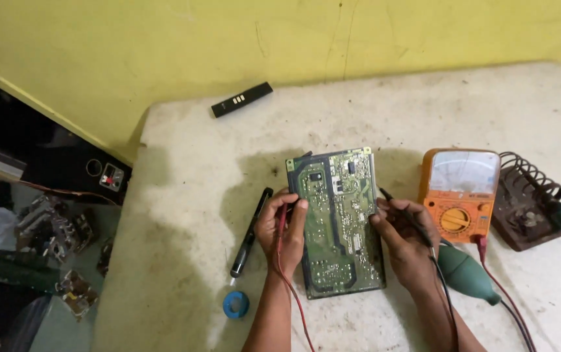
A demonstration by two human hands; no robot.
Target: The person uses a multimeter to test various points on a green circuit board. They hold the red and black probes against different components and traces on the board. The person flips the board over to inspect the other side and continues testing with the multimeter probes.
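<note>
Two probes, red in closed left hand [284, 231], black in right hand [403, 238], tips seemingly hidden at circuit board [339, 221].

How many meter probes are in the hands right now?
2: a red probe in the left hand at the circuit board's left edge, a black probe in the right hand at its right edge.

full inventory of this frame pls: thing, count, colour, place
circuit board: 1, green, table centre, between both hands
multimeter: 1, orange, right of board
solder sucker bulb: 1, green, below multimeter
iron stand: 1, brown with coil, far right
pen tool: 1, black, left of board
tape roll: 1, blue, near edge
remote: 1, black, far edge
table: 1, dirty white
left hand: holds red probe, on board edge
right hand: holds black probe, at board's right edge
</note>
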